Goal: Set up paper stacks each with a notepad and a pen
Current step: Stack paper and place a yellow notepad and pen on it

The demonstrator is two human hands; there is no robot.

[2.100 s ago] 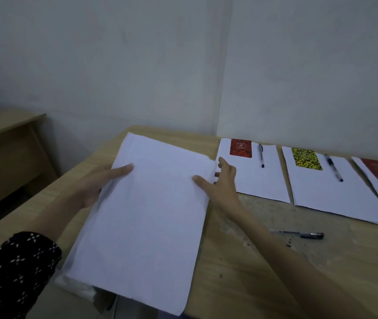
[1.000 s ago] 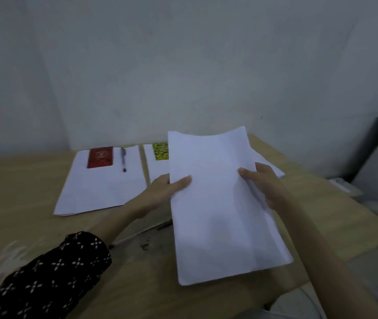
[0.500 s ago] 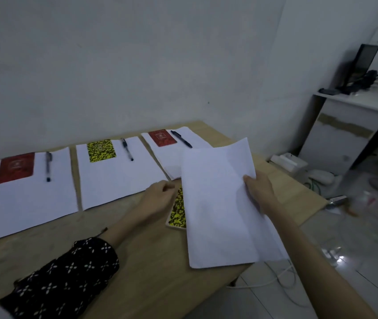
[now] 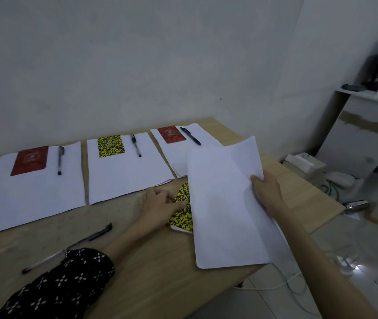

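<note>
the right hand (image 4: 266, 189) grips a loose paper stack (image 4: 224, 203) by its right edge, fingers curled round it, holding it above the bench (image 4: 151, 268); the left hand (image 4: 160, 204) rests relaxed fingers on a yellow notepad (image 4: 182, 215) partly hidden under that stack. 3 finished stacks lie along the far side, each with a notepad and pen; a spare pen (image 4: 68, 248) lies near the left sleeve (image 4: 63, 284).

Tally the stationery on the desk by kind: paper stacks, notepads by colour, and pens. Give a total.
Paper stacks: 4, three laid out, one in the right hand
Red notepads: 2
Yellow notepads: 2
Pens: 4
Total: 12
</note>
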